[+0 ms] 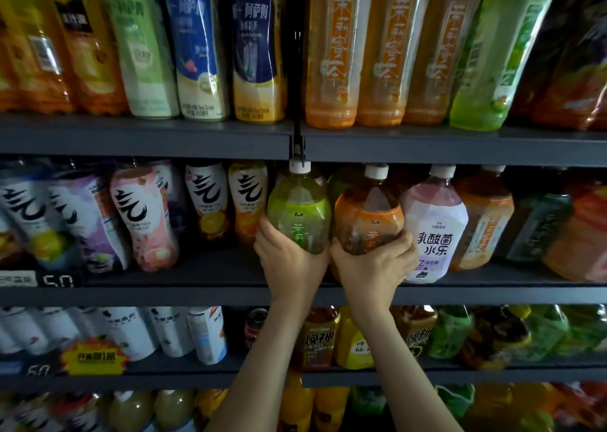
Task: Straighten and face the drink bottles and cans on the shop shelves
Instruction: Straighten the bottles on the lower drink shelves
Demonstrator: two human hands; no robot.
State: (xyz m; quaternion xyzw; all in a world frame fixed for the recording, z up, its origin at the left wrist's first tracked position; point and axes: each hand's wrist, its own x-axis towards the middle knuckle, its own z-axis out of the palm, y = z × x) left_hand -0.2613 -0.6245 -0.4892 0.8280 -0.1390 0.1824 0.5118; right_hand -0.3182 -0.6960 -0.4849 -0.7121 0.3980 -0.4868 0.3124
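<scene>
Four dark shelf tiers (147, 295) are in view, packed with drinks. On the top tier stand three tall amber tea bottles (381, 54) with orange vertical labels, and two navy-and-white bottles (197, 44) reading "Milk Tea Drink". On the second tier, two squat white-capped bottles sit side by side at the front edge: a green-labelled bottle (299, 215) and an orange-labelled bottle (368, 221), with one pale bottle (433, 231) marked 乳酸菌小乐 just beside the orange one. The left hand (289, 261) grips the green bottle's lower body with curled fingers; the right hand (371, 264) wraps round the orange one; their bases are hidden. One price tag (59, 280) reads "5.0".
</scene>
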